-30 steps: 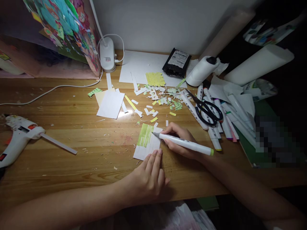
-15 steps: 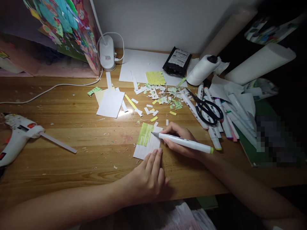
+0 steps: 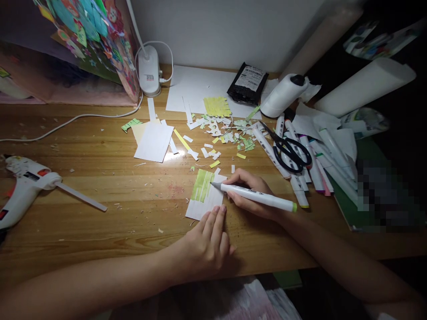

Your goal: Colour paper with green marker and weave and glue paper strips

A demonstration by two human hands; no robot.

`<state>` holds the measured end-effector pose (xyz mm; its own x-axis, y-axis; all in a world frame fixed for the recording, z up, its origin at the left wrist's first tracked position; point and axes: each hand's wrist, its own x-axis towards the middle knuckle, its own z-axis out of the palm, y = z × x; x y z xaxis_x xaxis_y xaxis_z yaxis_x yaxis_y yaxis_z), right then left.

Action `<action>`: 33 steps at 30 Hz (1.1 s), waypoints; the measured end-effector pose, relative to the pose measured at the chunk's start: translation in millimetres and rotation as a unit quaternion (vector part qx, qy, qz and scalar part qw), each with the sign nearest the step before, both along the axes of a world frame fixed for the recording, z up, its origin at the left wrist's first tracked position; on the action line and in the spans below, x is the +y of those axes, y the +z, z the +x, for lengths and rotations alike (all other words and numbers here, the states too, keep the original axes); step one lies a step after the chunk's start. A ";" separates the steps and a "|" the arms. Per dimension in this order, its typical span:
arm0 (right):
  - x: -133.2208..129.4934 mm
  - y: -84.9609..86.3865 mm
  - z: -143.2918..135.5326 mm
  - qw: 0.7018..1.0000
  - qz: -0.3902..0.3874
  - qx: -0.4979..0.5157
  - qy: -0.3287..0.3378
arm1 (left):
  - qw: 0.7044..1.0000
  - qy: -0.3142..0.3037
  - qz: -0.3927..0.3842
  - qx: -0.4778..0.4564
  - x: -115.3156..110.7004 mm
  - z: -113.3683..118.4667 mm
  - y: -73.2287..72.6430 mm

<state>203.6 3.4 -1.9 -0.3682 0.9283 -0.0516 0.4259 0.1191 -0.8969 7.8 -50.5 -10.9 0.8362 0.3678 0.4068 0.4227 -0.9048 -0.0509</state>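
Note:
A small white paper (image 3: pixel 208 209) lies on the wooden desk, its upper left part coloured in yellow-green strokes. My right hand (image 3: pixel 250 193) is closed around a white marker (image 3: pixel 263 198) with a green end cap, its tip touching the paper by the edge of the green area. On the paper's lower edge rest the fingertips of my left hand (image 3: pixel 208 244), fingers stretched out, the palm turned to the desk. Above the paper are yellow and white paper scraps (image 3: pixel 213 154).
Black-handled scissors (image 3: pixel 290 153) lie on several markers at right, near a white roll (image 3: pixel 283 95). A glue gun (image 3: pixel 30 180) is at far left. Behind are a black packet (image 3: pixel 247 84), a large white sheet (image 3: pixel 187 89) and a lamp base (image 3: pixel 149 73) with its cable.
The whole view has shifted very slightly. The marker tip stays at nearly the same place on the paper, and both hands keep their poses.

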 end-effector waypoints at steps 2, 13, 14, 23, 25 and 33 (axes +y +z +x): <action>-0.2 -0.3 -0.2 1.000 0.002 0.002 -0.001 | 1.000 0.001 0.001 0.000 -0.3 -0.2 -0.2; -0.8 -1.0 1.0 1.000 0.010 -0.003 0.013 | 1.000 0.000 -0.007 -0.002 0.0 -0.6 -0.5; -0.8 -0.8 1.0 1.000 0.011 -0.003 0.007 | 1.000 0.000 -0.007 -0.002 -0.2 -0.6 -0.8; -0.9 -0.4 -0.5 0.998 0.055 -0.028 0.024 | 1.000 0.003 -0.006 -0.005 -0.8 -0.4 -1.0; -0.3 0.2 -1.1 0.995 0.078 -0.039 0.042 | 1.000 0.002 -0.005 -0.008 -0.6 -0.3 -1.1; 1.4 -4.0 -0.5 0.985 0.152 -0.034 0.072 | 1.000 0.002 -0.003 -0.008 -1.1 -0.1 -2.5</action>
<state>203.1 4.8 -5.9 -0.5033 0.8426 0.1918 0.4430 0.4421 -0.7799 7.7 -51.6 -13.3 0.8282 0.3731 0.4182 0.4264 -0.9037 -0.0383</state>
